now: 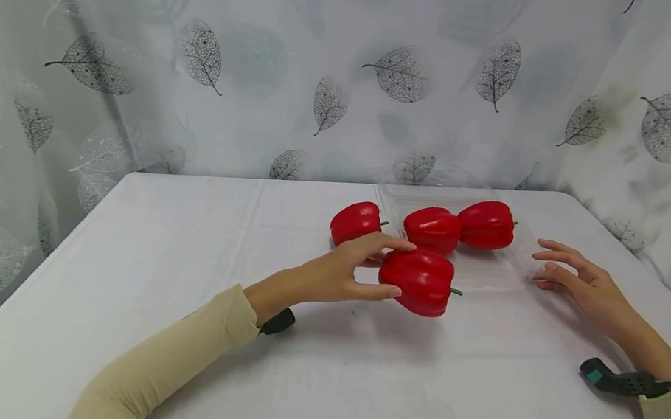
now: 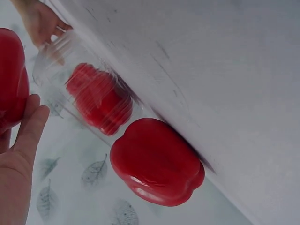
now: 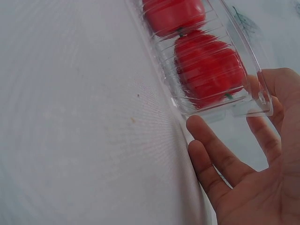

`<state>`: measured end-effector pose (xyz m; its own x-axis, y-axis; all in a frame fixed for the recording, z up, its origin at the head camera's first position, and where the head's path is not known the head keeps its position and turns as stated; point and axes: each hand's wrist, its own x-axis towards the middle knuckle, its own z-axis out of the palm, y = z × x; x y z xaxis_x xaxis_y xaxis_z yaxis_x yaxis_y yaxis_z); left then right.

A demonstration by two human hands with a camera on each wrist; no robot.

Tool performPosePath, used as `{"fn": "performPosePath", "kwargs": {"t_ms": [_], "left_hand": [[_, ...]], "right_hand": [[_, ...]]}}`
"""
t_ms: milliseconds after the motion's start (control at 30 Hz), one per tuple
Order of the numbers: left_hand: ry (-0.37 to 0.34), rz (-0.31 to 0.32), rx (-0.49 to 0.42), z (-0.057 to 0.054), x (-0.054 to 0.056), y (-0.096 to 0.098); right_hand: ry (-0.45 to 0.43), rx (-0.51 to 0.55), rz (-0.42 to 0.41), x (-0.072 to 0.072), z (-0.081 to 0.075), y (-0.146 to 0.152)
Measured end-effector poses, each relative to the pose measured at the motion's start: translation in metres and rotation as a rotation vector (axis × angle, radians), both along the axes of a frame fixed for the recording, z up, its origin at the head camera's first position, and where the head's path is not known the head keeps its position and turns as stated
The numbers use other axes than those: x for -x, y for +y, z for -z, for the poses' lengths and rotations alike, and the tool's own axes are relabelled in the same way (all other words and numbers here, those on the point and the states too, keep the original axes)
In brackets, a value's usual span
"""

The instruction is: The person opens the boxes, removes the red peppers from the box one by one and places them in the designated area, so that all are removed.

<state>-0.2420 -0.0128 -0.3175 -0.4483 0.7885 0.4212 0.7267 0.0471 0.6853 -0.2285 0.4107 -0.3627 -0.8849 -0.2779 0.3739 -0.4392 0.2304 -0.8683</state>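
Observation:
My left hand [image 1: 334, 269] grips a red bell pepper [image 1: 420, 282] between thumb and fingers, its green stem pointing right, above the white table. In the left wrist view, this held pepper [image 2: 10, 77] is cut off by the frame edge. Two more red peppers, a left one [image 1: 432, 228] and a right one [image 1: 486, 225], lie in a clear plastic container [image 3: 262, 77]. My right hand [image 1: 593, 296] is at the container's right end, its loosely bent fingers touching the end rim. Another red pepper [image 1: 355, 223] lies outside, left of the container.
The white-covered table [image 1: 302, 398] bears all of this. A leaf-patterned curtain [image 1: 254, 60] hangs behind it and along both sides. Dark bands with small devices sit on both wrists, such as the right wrist device [image 1: 622, 381].

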Motion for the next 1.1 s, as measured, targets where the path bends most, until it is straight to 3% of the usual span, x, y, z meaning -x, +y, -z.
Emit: {"fn": "performPosePath", "kwargs": {"t_ms": [400,733,1100], "left_hand": [[0.044,-0.03,-0.028,0.001,0.005,-0.015],[0.082,-0.09,-0.024,0.002,0.009,-0.026],[0.084,-0.122,-0.038,0.005,0.015,-0.038]], "right_hand": [[-0.002,-0.016,0.003,0.0,-0.001,0.0],[-0.001,-0.135,0.096,-0.002,-0.002,-0.001],[0.0,-0.159,0.116,-0.001,-0.001,0.0]]}}
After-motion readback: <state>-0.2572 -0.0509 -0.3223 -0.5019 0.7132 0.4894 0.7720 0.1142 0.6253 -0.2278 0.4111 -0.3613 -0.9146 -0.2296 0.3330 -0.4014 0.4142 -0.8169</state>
